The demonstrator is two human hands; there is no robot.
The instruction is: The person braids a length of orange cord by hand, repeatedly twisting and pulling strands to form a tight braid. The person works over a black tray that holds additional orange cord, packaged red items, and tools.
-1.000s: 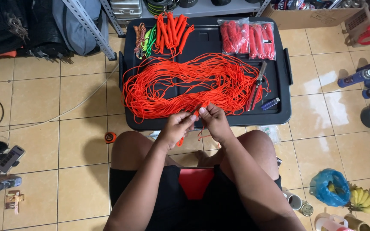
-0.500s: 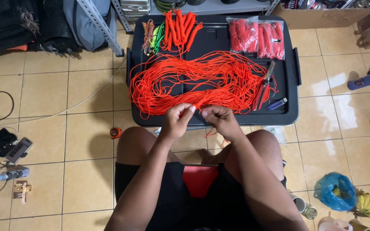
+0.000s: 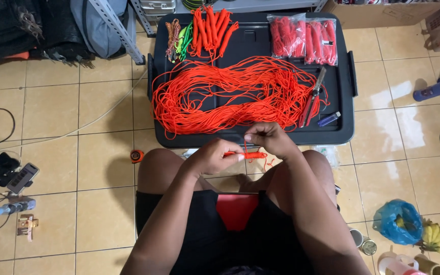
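Head view: since the earlier frame your hands have drawn back from the tray's edge toward your knees, and a short wound bundle of orange cord [image 3: 245, 155] now lies level between them. Your left hand [image 3: 211, 158] is closed around the bundle's left end; your right hand [image 3: 267, 138] pinches its right end, with a thin strand running up to the fingers. Just beyond your hands, the large loose heap of orange cord [image 3: 230, 94] rests on the black tray [image 3: 345, 133], beside finished bundles [image 3: 211, 28], bagged cord [image 3: 304, 36], scissors [image 3: 312, 99] and a lighter [image 3: 329, 118].
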